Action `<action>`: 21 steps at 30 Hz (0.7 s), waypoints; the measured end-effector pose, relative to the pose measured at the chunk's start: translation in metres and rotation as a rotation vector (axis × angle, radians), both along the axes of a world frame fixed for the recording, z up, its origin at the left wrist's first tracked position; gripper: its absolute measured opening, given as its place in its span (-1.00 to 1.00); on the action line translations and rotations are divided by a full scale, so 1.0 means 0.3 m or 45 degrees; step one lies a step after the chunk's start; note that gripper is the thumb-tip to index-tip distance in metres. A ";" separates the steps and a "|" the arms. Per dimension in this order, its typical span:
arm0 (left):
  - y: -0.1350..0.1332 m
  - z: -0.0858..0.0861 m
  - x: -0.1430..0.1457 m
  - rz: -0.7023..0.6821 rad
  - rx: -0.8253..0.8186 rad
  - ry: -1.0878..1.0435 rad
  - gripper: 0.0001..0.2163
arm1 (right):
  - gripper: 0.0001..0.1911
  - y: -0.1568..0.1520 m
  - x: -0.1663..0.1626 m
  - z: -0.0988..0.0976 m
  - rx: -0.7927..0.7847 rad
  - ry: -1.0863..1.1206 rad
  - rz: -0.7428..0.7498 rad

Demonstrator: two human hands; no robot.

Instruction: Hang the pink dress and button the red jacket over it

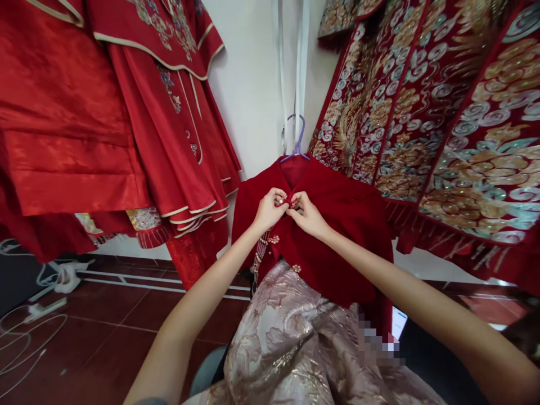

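Note:
A dark red jacket (341, 242) hangs in front of me on a purple hanger (298, 147). Both of my hands meet at the top of its front opening, just under the neckline. My left hand (272, 209) pinches the left edge of the opening, and my right hand (307, 214) pinches the right edge close beside it. The small fastening between the fingertips is mostly hidden. Below the hands, a flower-shaped gold button (274, 239) and a second gold ornament (296, 269) show on the front. A beaded tassel (260, 253) dangles at the jacket's left side.
Red garments (169, 112) hang on the left, and an embroidered red and gold garment (422, 124) hangs on the right. Shiny pinkish fabric (291, 337) lies across my lap. White cables (34, 337) run over the tiled floor. A lit phone screen (398, 323) shows at lower right.

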State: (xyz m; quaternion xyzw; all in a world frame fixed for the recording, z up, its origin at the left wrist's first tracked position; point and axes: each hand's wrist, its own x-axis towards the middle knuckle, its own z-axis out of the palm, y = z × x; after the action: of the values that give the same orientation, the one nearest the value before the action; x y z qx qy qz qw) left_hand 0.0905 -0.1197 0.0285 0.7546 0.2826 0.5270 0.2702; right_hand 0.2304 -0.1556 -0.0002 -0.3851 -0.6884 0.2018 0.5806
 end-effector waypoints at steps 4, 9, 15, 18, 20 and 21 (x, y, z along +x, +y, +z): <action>-0.038 -0.015 -0.013 0.149 0.120 0.093 -0.77 | -0.74 -0.041 0.028 -0.010 0.048 -0.010 0.127; -0.077 -0.025 -0.044 0.168 0.217 0.121 -0.83 | -0.73 -0.106 0.053 0.013 0.219 -0.188 -0.083; -0.092 -0.028 -0.052 0.130 0.171 0.088 -0.88 | -0.76 -0.139 0.066 0.051 0.394 -0.290 -0.304; -0.094 -0.024 -0.045 0.081 0.156 0.092 -0.88 | -0.75 -0.147 0.066 0.061 0.374 -0.319 -0.312; -0.092 -0.017 -0.038 0.078 0.161 0.140 -0.89 | -0.74 -0.146 0.064 0.062 0.357 -0.343 -0.332; -0.090 -0.010 -0.036 0.086 0.162 0.175 -0.89 | -0.74 -0.143 0.064 0.063 0.354 -0.351 -0.347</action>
State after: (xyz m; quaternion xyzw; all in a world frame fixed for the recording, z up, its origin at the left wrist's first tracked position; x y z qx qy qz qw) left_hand 0.0798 -0.1466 0.0253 0.7948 0.2916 0.4995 0.1837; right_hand 0.2496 -0.1984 0.0186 -0.4148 -0.7240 -0.0296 0.5503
